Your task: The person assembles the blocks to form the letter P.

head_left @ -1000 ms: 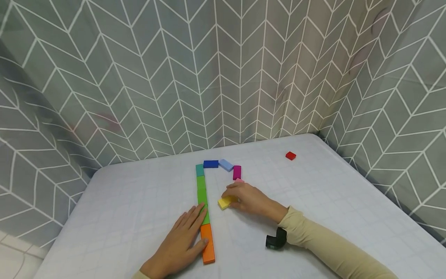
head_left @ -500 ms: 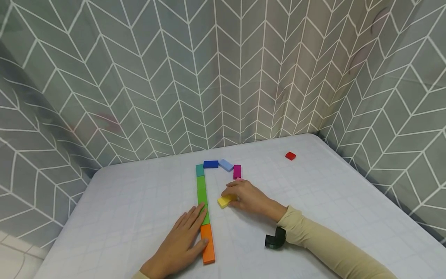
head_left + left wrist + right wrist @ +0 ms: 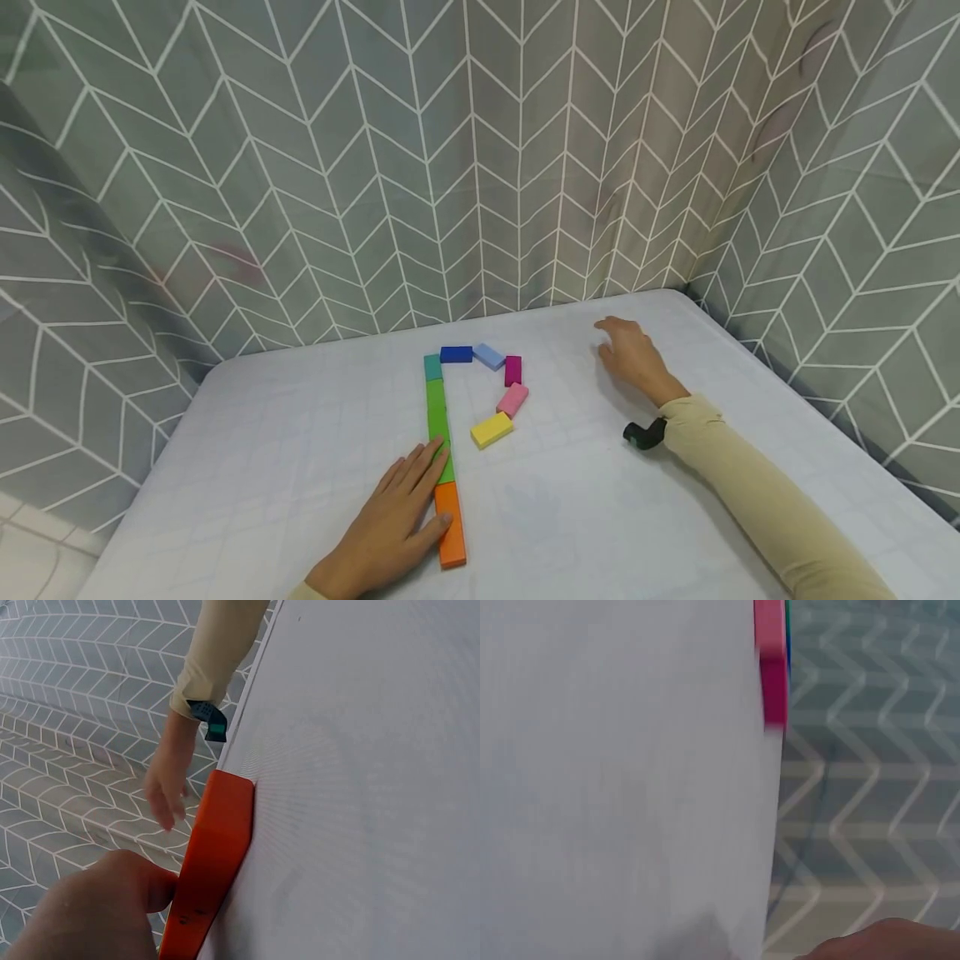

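Observation:
My left hand (image 3: 386, 525) lies with extended fingers over a column of blocks, fingertips on a green block (image 3: 438, 423) and thumb at the orange block (image 3: 452, 542). In the left wrist view that thumb touches the orange block's side. A teal block (image 3: 432, 367) tops the column. From it curve a dark blue block (image 3: 456, 354), a light blue block (image 3: 489, 357), a magenta block (image 3: 513, 371), a pink block (image 3: 513, 400) and a yellow block (image 3: 492, 430). My right hand (image 3: 633, 358) reaches over the back right of the table, fingers relaxed, covering where the red block lay.
A white cloth covers the table (image 3: 300, 442). Patterned grey curtains (image 3: 495, 167) stand behind it and along its right side. A black device (image 3: 645, 434) sits at the right wrist.
My right hand has let go of the yellow block and moved right and back, over the red block's place. The yellow block stays beside the pink one. My left hand has kept its place.

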`<state>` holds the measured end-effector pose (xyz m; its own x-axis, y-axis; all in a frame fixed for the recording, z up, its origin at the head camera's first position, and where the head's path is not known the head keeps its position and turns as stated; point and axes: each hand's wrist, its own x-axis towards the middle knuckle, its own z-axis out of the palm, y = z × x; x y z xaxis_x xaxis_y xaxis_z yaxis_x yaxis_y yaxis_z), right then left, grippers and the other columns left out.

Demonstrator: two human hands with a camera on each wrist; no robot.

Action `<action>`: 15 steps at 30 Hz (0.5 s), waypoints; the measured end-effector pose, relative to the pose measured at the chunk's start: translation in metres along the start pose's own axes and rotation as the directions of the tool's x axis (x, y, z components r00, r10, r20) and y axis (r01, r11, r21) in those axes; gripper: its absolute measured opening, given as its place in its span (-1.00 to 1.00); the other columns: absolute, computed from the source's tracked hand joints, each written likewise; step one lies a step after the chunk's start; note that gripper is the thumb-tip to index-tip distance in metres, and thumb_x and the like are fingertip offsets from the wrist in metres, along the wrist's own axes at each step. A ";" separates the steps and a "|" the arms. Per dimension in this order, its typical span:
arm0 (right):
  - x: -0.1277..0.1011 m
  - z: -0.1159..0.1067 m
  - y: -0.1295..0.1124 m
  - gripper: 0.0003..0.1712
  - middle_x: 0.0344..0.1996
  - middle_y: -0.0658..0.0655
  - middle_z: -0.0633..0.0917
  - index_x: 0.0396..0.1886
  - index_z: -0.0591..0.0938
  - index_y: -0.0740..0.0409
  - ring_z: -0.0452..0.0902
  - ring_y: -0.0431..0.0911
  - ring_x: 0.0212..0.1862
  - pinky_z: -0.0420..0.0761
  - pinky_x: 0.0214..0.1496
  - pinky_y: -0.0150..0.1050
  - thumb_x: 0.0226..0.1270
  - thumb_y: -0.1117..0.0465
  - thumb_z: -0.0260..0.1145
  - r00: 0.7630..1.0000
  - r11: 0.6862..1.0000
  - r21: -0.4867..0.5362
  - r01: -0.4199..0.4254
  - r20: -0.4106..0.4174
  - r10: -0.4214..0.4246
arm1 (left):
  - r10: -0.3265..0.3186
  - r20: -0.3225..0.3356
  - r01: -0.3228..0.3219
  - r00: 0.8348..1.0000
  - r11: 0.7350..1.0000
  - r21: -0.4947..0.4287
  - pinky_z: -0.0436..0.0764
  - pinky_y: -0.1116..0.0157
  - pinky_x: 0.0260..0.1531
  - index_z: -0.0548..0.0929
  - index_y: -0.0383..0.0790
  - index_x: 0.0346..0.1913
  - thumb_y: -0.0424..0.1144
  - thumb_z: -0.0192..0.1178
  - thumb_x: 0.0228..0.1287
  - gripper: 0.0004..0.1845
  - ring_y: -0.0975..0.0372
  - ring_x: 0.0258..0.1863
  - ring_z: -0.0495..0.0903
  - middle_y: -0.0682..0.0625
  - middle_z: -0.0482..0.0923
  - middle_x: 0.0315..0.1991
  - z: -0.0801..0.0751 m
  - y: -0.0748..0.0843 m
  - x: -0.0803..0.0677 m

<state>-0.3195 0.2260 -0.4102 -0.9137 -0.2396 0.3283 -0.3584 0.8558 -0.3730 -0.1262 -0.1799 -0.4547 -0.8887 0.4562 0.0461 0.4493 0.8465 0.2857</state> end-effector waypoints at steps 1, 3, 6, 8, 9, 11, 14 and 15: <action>0.003 -0.003 0.014 -0.46 0.40 0.57 0.38 0.36 0.48 0.48 0.25 0.48 0.41 0.31 0.36 0.41 0.43 0.37 0.20 0.999 0.999 -0.015 -0.044 0.028 0.044 | -0.001 0.002 0.001 1.000 1.000 0.000 -0.05 -0.06 0.54 0.10 -0.09 0.69 0.38 -0.12 0.54 -0.12 0.10 0.63 -0.09 0.09 -0.15 0.70 0.000 0.000 0.000; 0.006 -0.006 0.036 -0.41 0.41 0.59 0.35 0.42 0.41 0.48 0.24 0.50 0.40 0.33 0.33 0.44 0.46 0.34 0.17 0.990 0.994 -0.048 -0.102 0.090 0.106 | -0.004 0.001 0.004 1.000 1.000 -0.003 -0.04 -0.07 0.54 0.11 -0.09 0.68 0.38 -0.12 0.53 -0.12 0.09 0.63 -0.08 0.09 -0.14 0.69 0.000 -0.001 -0.001; 0.007 -0.009 0.054 -0.42 0.36 0.56 0.42 0.43 0.40 0.47 0.34 0.46 0.34 0.41 0.28 0.40 0.49 0.30 0.18 0.975 0.988 -0.069 -0.140 0.167 0.150 | -0.005 0.004 0.005 1.000 1.000 -0.013 -0.05 -0.07 0.54 0.10 -0.09 0.68 0.38 -0.12 0.54 -0.12 0.09 0.63 -0.08 0.09 -0.15 0.70 0.001 -0.002 -0.001; 0.005 -0.010 0.056 -0.49 0.23 0.54 0.54 0.34 0.48 0.49 0.48 0.40 0.21 0.51 0.21 0.33 0.47 0.33 0.22 0.975 0.988 -0.073 -0.139 0.164 0.149 | -0.004 0.006 0.005 1.000 1.000 -0.015 -0.04 -0.07 0.54 0.10 -0.09 0.69 0.37 -0.12 0.54 -0.12 0.09 0.63 -0.08 0.09 -0.15 0.70 0.002 -0.002 -0.001; 0.004 -0.010 0.055 -0.51 0.20 0.53 0.57 0.31 0.50 0.49 0.50 0.38 0.17 0.53 0.19 0.31 0.47 0.34 0.24 0.975 0.987 -0.074 -0.144 0.158 0.154 | -0.004 0.007 0.004 1.000 1.000 -0.016 -0.04 -0.07 0.54 0.10 -0.09 0.69 0.37 -0.12 0.54 -0.12 0.09 0.63 -0.08 0.09 -0.16 0.70 0.002 -0.002 -0.001; 0.003 -0.010 0.051 -0.55 0.17 0.53 0.58 0.25 0.55 0.50 0.51 0.36 0.15 0.54 0.19 0.30 0.43 0.37 0.29 0.979 0.988 -0.058 -0.144 0.137 0.151 | -0.003 0.006 0.003 1.000 1.000 -0.013 -0.05 -0.06 0.54 0.09 -0.09 0.69 0.37 -0.12 0.54 -0.12 0.09 0.63 -0.09 0.09 -0.17 0.70 0.002 -0.002 -0.001; 0.002 -0.007 0.041 -0.58 0.14 0.52 0.61 0.21 0.58 0.49 0.52 0.34 0.13 0.55 0.19 0.28 0.41 0.39 0.32 0.984 0.990 -0.028 -0.137 0.113 0.139 | -0.002 0.001 0.002 1.000 1.000 -0.011 -0.06 -0.06 0.54 0.09 -0.08 0.69 0.36 -0.11 0.54 -0.13 0.10 0.63 -0.10 0.09 -0.17 0.70 0.001 -0.001 -0.001; 0.001 -0.007 0.036 -0.58 0.13 0.50 0.62 0.21 0.59 0.48 0.52 0.33 0.12 0.55 0.18 0.27 0.41 0.39 0.33 0.985 0.991 -0.014 -0.133 0.105 0.134 | -0.002 0.001 0.002 1.000 1.000 -0.014 -0.06 -0.06 0.54 0.09 -0.09 0.69 0.35 -0.10 0.54 -0.13 0.10 0.63 -0.10 0.09 -0.16 0.70 0.001 -0.001 -0.001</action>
<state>-0.3320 0.2593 -0.4175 -0.9685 -0.1693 0.1824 -0.2305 0.8865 -0.4012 -0.1256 -0.1810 -0.4557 -0.8894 0.4549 0.0447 0.4463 0.8433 0.2994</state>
